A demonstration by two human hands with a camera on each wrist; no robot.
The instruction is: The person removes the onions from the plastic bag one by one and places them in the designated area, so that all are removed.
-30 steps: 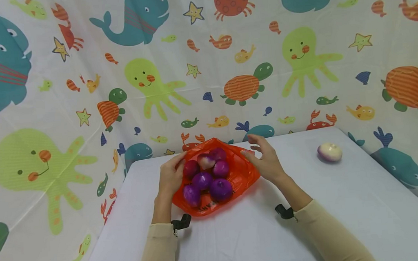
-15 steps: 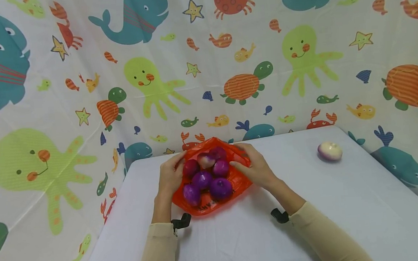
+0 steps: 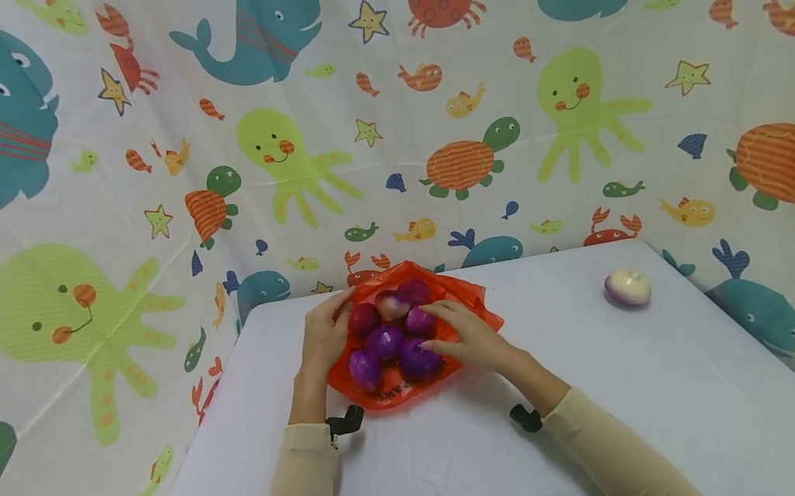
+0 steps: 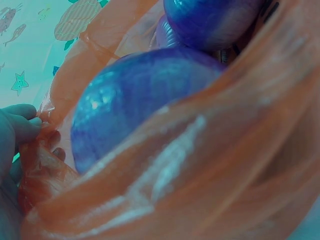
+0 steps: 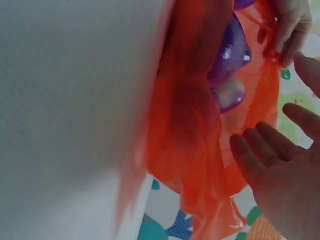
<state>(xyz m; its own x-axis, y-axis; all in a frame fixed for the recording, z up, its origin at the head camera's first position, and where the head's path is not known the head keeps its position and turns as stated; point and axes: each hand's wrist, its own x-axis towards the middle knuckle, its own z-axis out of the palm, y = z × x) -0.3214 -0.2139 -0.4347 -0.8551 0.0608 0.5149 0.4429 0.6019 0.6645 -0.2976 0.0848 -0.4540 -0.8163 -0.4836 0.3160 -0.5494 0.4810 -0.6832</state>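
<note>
A red plastic bag (image 3: pixel 471 293) lies spread open on the table with several purple onions (image 3: pixel 385 343) in it. At its left edge my left hand (image 3: pixel 323 335) pinches the thin plastic. The left wrist view shows those fingers on the bag (image 4: pixel 225 165), close to a large onion (image 4: pixel 135 100). My right hand (image 3: pixel 471 336) reaches over the bag's right side, above the onions, with fingers extended. In the right wrist view this hand (image 5: pixel 280 175) holds nothing, and the bag (image 5: pixel 185 140) hangs in folds beside it.
One pale, purple-edged onion (image 3: pixel 628 288) sits apart at the table's right rear. White cloth covers the table (image 3: pixel 428 463). Behind it hangs a curtain (image 3: pixel 394 201) printed with sea animals.
My right hand has moved left, from the bag's right edge to over the onions. The bag's right side has spread outward again. My left hand has stayed in place.
</note>
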